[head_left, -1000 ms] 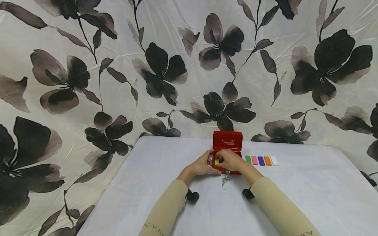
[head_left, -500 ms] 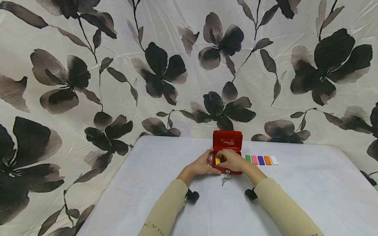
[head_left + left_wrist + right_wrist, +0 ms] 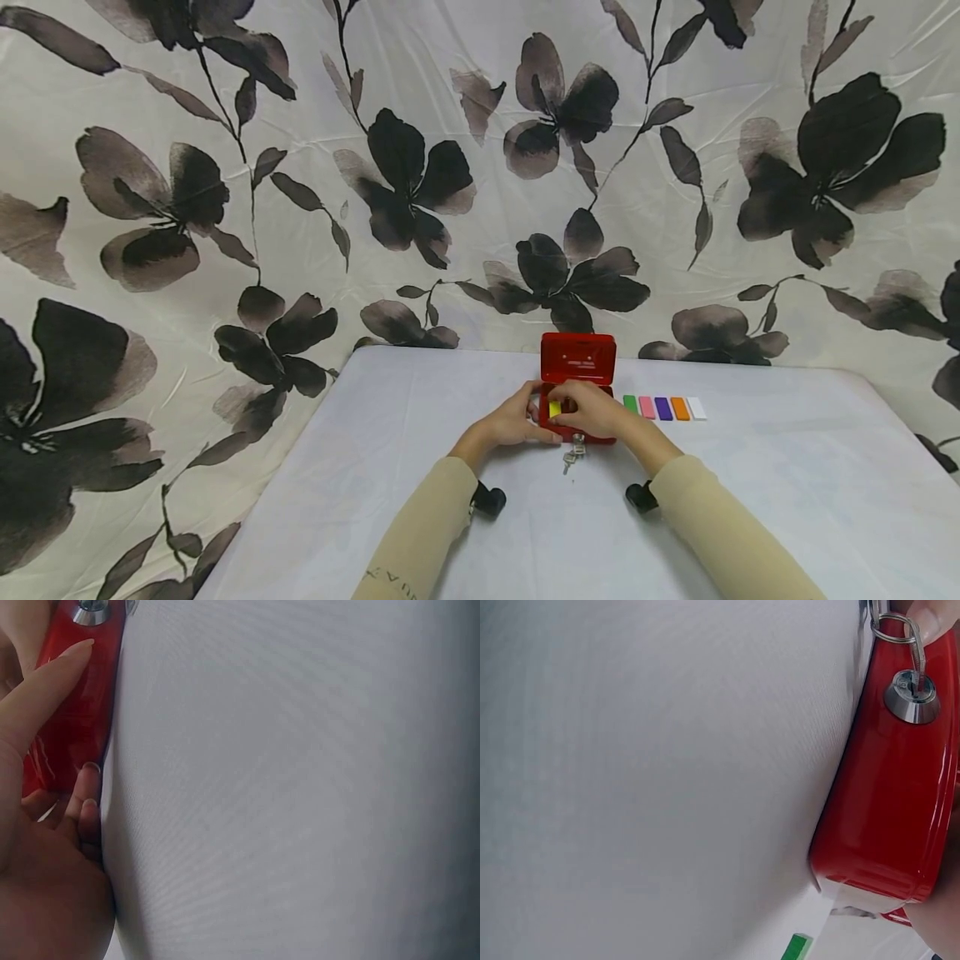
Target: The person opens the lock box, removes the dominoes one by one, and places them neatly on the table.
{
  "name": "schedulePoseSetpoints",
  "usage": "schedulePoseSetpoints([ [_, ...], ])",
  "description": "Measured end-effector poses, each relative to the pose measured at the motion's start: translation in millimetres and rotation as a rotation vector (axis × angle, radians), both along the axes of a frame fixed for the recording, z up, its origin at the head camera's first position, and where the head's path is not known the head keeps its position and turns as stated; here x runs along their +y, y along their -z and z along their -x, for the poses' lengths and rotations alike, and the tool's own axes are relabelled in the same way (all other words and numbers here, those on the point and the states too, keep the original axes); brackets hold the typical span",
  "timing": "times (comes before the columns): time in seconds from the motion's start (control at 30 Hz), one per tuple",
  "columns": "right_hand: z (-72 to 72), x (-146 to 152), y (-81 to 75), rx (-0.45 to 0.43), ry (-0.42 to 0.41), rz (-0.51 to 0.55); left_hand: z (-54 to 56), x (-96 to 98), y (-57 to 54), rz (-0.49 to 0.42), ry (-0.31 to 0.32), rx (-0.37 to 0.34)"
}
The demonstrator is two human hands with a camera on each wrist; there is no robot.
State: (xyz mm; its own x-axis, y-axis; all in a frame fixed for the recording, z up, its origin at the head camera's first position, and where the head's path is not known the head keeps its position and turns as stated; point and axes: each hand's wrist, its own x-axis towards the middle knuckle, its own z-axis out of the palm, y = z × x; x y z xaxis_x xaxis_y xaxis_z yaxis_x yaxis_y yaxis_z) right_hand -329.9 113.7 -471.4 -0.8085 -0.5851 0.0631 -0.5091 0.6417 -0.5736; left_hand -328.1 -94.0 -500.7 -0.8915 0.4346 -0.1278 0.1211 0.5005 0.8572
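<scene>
A small red cash box (image 3: 578,357) stands on the table with its lid raised. My left hand (image 3: 512,419) holds the box's left end, and in the left wrist view its thumb (image 3: 52,690) lies along the red front wall. My right hand (image 3: 591,408) reaches down into the box and pinches a yellow block (image 3: 555,408) near the left side. The fingertips and the box's inside are partly hidden. Keys (image 3: 569,461) hang from the front; the right wrist view shows the lock (image 3: 913,697) with a key in it and a ring (image 3: 894,630).
Right of the box lies a row of small blocks: a green block (image 3: 630,405), a pink block (image 3: 647,407), a purple block (image 3: 663,408), an orange block (image 3: 679,408) and a white block (image 3: 697,408). A flower-patterned cloth (image 3: 420,300) hangs behind the white-covered table (image 3: 787,483).
The right hand and forearm have shifted slightly right, and the yellow block has moved a little rightward inside the box. The left hand stays in place.
</scene>
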Motion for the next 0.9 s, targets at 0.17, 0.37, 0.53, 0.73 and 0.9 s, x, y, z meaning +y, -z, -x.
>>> schedulePoseSetpoints([
  [0.17,-2.9,5.7,-4.4,-0.003,0.009,0.031,-0.6,1.0,-0.7,0.005,-0.006,-0.001],
  [0.37,-10.1,19.9,-10.6,-0.003,0.049,0.075,-1.3,-0.3,0.0,0.01,-0.009,0.002],
  [0.53,-15.0,31.5,-17.5,-0.024,0.083,0.1,-1.6,-1.3,-0.1,0.006,-0.011,-0.005],
  [0.73,-20.0,47.8,-23.4,0.011,0.076,0.114,-1.8,-1.2,0.8,0.01,-0.019,-0.015],
  [0.9,-24.3,67.4,-26.2,0.036,0.085,0.12,-1.0,-0.5,1.3,0.004,-0.024,-0.023],
])
